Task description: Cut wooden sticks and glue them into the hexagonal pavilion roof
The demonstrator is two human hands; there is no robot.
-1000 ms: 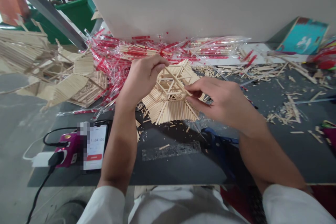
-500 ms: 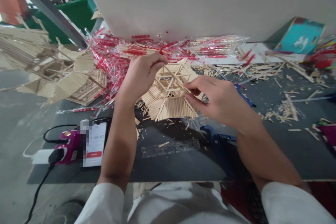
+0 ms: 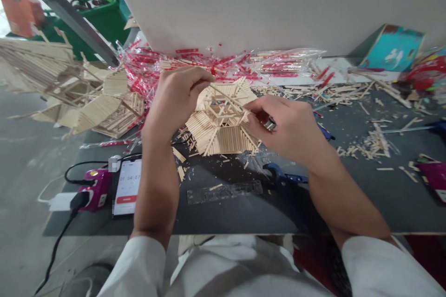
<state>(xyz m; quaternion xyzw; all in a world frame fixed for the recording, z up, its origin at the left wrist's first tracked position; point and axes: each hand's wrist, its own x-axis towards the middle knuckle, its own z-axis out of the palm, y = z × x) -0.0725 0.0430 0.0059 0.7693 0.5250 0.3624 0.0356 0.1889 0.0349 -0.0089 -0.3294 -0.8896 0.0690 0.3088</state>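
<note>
Small stick model point(image 3: 228, 141) sat on the worktop point(image 3: 216, 222), left of its middle and toward the back edge, wide slatted skirt down; that spread probably made it steady with no hand bracing the base. Left hand point(image 3: 170, 100): thumb and forefinger pinched the far end of a thin stick point(image 3: 227, 96), slanting across the open top. Right hand point(image 3: 291, 125): fingers bunched at the near end by the model's right side, seemingly gripping it; exact contact hidden. Holding both ends likely gave control over the slant, and wrists came in from the sides, leaving the top in view.

Clear ruler point(image 3: 225, 191) and blue cutters point(image 3: 285, 185) lay between model and front edge, presumably for easy reach. Phone point(image 3: 127, 190) sat toward the front left corner beside a purple power block point(image 3: 95, 188). Plastic wrappers point(image 3: 139, 62) heaped along the back edge, scraps point(image 3: 374, 141) to the right.
</note>
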